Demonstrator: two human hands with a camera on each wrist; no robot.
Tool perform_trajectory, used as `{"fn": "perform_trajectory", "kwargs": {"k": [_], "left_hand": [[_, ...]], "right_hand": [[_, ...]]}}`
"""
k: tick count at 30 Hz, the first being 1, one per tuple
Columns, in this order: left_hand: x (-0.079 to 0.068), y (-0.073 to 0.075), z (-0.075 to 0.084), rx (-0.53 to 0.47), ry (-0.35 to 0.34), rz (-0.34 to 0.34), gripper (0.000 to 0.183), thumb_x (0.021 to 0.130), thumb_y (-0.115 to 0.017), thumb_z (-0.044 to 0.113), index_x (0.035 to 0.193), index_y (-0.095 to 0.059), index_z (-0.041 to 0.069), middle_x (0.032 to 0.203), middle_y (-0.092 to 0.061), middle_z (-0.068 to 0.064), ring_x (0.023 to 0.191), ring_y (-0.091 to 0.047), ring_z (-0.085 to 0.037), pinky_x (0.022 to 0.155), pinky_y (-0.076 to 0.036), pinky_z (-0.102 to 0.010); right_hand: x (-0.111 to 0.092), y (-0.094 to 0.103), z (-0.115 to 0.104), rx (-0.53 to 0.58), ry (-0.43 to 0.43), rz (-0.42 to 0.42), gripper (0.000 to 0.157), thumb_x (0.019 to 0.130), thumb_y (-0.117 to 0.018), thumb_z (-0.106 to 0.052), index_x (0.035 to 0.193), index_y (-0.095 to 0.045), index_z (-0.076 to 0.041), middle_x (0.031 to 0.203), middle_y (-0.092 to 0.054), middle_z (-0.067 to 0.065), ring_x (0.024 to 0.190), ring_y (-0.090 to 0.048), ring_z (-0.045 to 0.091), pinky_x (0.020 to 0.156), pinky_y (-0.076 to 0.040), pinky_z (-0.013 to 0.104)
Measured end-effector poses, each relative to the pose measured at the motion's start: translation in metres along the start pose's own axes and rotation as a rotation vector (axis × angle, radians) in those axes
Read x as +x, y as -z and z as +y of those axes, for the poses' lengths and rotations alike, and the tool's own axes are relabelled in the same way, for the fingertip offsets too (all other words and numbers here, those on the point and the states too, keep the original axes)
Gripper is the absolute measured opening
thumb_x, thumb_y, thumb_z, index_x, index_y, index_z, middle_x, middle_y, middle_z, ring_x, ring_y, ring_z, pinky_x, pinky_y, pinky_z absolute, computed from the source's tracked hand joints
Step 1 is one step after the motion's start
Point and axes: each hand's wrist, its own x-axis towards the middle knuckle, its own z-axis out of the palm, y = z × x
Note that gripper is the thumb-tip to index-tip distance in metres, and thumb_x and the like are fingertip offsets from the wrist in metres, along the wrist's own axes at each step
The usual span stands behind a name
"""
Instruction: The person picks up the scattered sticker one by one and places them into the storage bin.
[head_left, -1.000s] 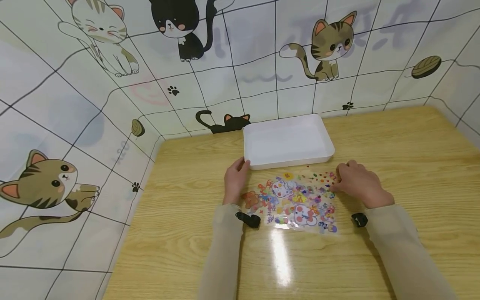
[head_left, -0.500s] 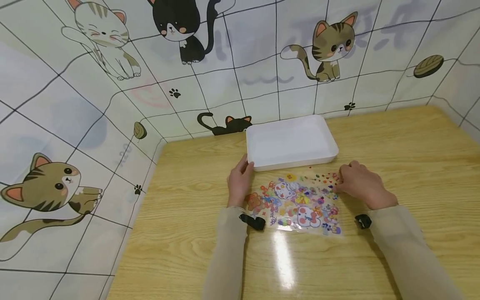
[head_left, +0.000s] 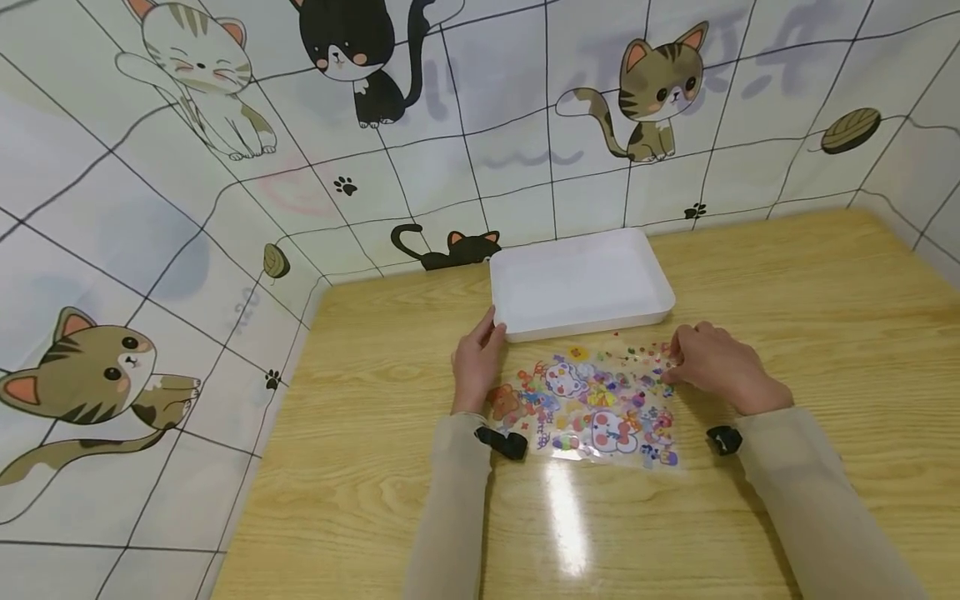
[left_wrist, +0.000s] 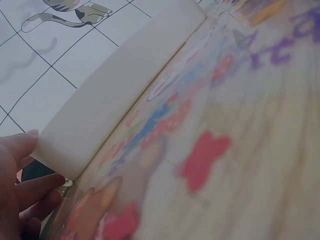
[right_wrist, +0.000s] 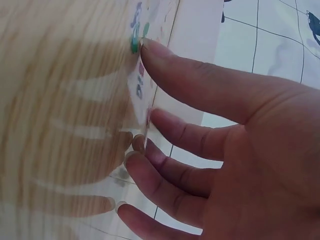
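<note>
A clear sheet of colourful cartoon stickers (head_left: 577, 400) lies on the wooden table in front of a shallow white tray (head_left: 585, 287). At the tray's front left corner, my left hand (head_left: 477, 365) touches the wall with fairly straight thumb and fingers; the left wrist view shows the fingertips right at the tray's end (left_wrist: 95, 105). My right hand (head_left: 716, 367) is at the sheet's far right corner, thumb and fingers bent. In the right wrist view, the thumb (right_wrist: 195, 80) and fingers pinch the sheet's edge (right_wrist: 137, 95), which stands slightly raised from the table.
The wooden table (head_left: 360, 467) runs back to a tiled wall (head_left: 517, 150) with cartoon cats printed on it. The tray stands close to that wall. A bright light reflection crosses the table in front of the sheet. Each wrist wears a black strap.
My left fingers reach slightly farther along the tray's left side than a second ago. The right hand stays at the sheet's corner, and the view shifts only a little.
</note>
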Motion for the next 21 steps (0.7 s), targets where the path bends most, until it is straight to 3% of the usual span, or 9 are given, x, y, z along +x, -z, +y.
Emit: {"fn": "perform_trajectory", "kwargs": {"k": [5, 17, 21], "left_hand": [[-0.0005, 0.0003, 0.0013, 0.0, 0.008, -0.008, 0.045, 0.087, -0.047, 0.049, 0.13, -0.044, 0.037, 0.125, -0.051, 0.012, 0.119, -0.041, -0.012, 0.097, -0.032, -0.039], [-0.0007, 0.0002, 0.0002, -0.019, 0.048, -0.011, 0.043, 0.087, -0.049, 0.047, 0.129, -0.044, 0.039, 0.126, -0.049, 0.013, 0.12, -0.04, -0.011, 0.098, -0.031, -0.038], [-0.001, 0.0003, 0.0005, -0.03, 0.052, -0.012, 0.043, 0.087, -0.049, 0.048, 0.129, -0.044, 0.04, 0.127, -0.047, 0.014, 0.122, -0.038, -0.012, 0.099, -0.03, -0.038]], "right_hand": [[0.0033, -0.0013, 0.0023, 0.013, 0.013, -0.023, 0.05, 0.074, -0.07, -0.029, 0.104, -0.05, 0.006, 0.085, -0.052, 0.013, 0.071, -0.046, 0.023, 0.055, -0.039, 0.034], [0.0029, -0.0011, 0.0055, 0.064, 0.088, -0.119, 0.042, 0.076, -0.069, -0.028, 0.102, -0.051, -0.001, 0.09, -0.058, 0.006, 0.075, -0.051, 0.018, 0.066, -0.039, 0.039], [0.0046, -0.0003, 0.004, 0.081, 0.094, -0.117, 0.034, 0.076, -0.068, -0.023, 0.097, -0.052, -0.001, 0.084, -0.056, 0.005, 0.071, -0.049, 0.018, 0.062, -0.038, 0.035]]}}
